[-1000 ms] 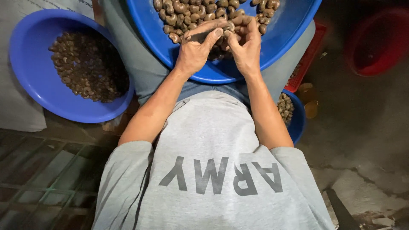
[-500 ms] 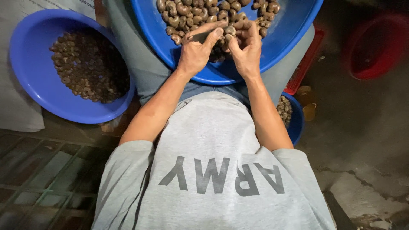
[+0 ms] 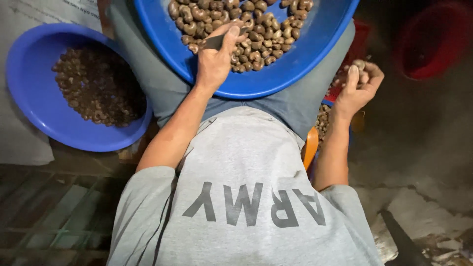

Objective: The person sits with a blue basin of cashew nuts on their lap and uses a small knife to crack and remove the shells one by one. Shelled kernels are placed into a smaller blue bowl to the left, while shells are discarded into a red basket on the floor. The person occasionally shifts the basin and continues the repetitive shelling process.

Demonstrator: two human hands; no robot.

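a small pale nut piece (image 3: 359,64) sits pinched at the fingertips of the right hand (image 3: 358,84), which is raised off to the right of the lap, past the edge of the big basin and above a smaller container of nuts (image 3: 322,120) that shows only partly beside the thigh. the right fingers are curled in around the piece, thumb up against it. the left hand (image 3: 216,60) rests over the large blue basin (image 3: 295,64) on the lap, its fingers closed around a dark, flat tool (image 3: 216,42) whose tip lies among the brown, kidney-shaped nuts (image 3: 246,29) heaped in the far part of the basin; the near part of the basin is bare blue plastic. the basin lies across grey-trousered knees (image 3: 162,93), and a grey t-shirt (image 3: 246,197) fills the lower middle of the view. to the left, on the floor, stands a second blue basin (image 3: 34,98) holding darker, smaller shell pieces (image 3: 96,86), just beside a pale sack (image 3: 22,143). at the upper right a red basin (image 3: 433,44) sits in shadow, well apart from the hands. a bit of orange (image 3: 310,145) shows beside the right hip.
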